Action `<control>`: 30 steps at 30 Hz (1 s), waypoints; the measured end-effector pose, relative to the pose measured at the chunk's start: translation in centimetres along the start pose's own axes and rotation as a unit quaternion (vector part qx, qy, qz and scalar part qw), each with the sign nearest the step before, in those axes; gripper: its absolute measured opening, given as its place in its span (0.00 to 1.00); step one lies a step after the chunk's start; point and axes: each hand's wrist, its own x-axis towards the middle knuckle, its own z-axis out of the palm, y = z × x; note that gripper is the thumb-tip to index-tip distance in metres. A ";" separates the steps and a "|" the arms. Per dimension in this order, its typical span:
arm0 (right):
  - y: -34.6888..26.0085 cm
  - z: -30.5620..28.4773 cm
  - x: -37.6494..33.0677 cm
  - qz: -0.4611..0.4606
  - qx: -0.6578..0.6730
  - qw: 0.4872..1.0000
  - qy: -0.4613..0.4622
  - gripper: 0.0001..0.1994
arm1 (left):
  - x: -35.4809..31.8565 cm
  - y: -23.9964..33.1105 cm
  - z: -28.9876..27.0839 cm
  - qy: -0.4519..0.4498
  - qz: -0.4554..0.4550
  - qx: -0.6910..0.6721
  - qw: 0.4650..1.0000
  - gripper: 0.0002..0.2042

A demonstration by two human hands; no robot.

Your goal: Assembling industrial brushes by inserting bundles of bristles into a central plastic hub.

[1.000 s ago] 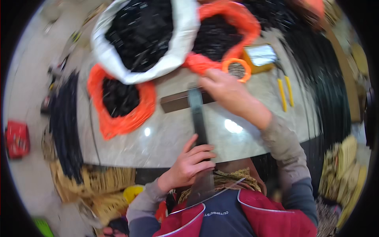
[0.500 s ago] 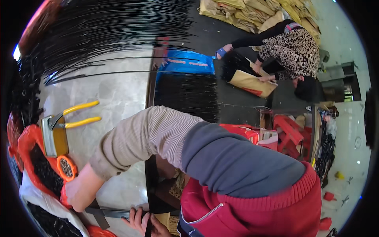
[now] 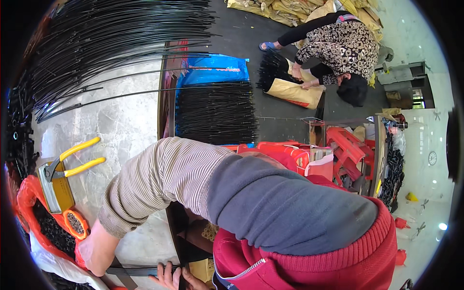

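My left arm, in a striped sleeve, crosses the picture from the right. My left hand (image 3: 97,253) reaches beside a red plastic bag (image 3: 34,191) of small black parts; its fingers are hidden. My right hand (image 3: 176,277) shows at the lower edge, its fingers curled round the end of a black strip (image 3: 142,271), which lies along the table edge. A second flat dark piece crosses under that strip. Close to my left hand is an orange-rimmed cup (image 3: 76,224) of small grains. Yellow-handled pliers (image 3: 79,158) lean over a yellow box (image 3: 59,195).
Long thin black rods (image 3: 121,29) spread over the pale table (image 3: 123,116). Beyond its edge, more rods lie on a blue sheet (image 3: 217,61). A person (image 3: 345,46) bends over a tan sack (image 3: 295,92) of black rods. Red stools (image 3: 345,145) stand beyond my arm.
The view has shifted, so the pliers, box and rods sit lower and further left in the picture. Both hands keep about the same place on the table.
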 end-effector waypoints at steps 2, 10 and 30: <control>-0.5 0.0 1.1 -0.010 0.019 1.000 0.014 0.08 | 5.1 -8.3 -0.4 0.024 0.739 -0.010 0.674 0.03; -0.5 0.4 0.8 0.000 0.023 1.000 0.012 0.08 | 3.2 -5.3 0.1 0.042 0.402 -0.025 0.914 0.03; -0.6 -0.3 -0.4 0.004 0.007 1.000 -0.015 0.07 | -2.0 2.5 0.1 0.004 0.009 0.002 1.000 0.03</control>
